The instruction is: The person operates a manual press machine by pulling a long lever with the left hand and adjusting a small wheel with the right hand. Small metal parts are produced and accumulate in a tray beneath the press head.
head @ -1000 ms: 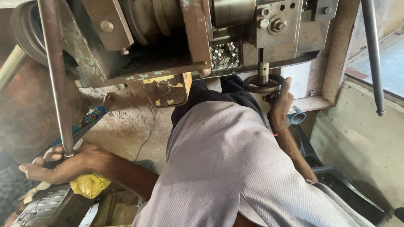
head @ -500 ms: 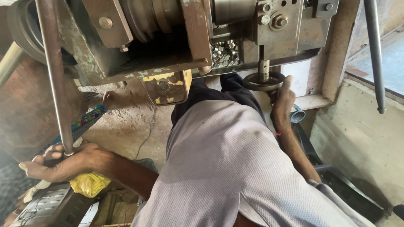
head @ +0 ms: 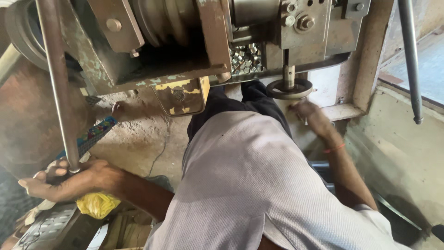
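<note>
My left hand [head: 69, 181] is at the lower left, its fingers wrapped round the bottom end of a long upright metal rod [head: 58, 92]. My right hand [head: 314, 118] is blurred and sits just below a round dark metal disc [head: 290, 89] on a short vertical spindle of the worn machine [head: 185, 46]. It is not touching the disc, and I cannot tell whether it holds anything. A red thread [head: 334, 149] circles that wrist. A heap of small shiny metal nuts [head: 245, 58] lies inside the machine above the disc. My white shirt fills the middle.
A chipped yellow plate [head: 180, 97] hangs under the machine frame. A crumpled yellow bag [head: 97, 203] lies beneath my left hand, beside a patterned strap [head: 92, 134]. Another thin rod [head: 409, 60] hangs at the right by a concrete ledge [head: 397, 139]. Large pulleys [head: 157, 18] are overhead.
My right hand has dropped from the disc's rim to just below it and is now blurred. My left hand stays on the rod.
</note>
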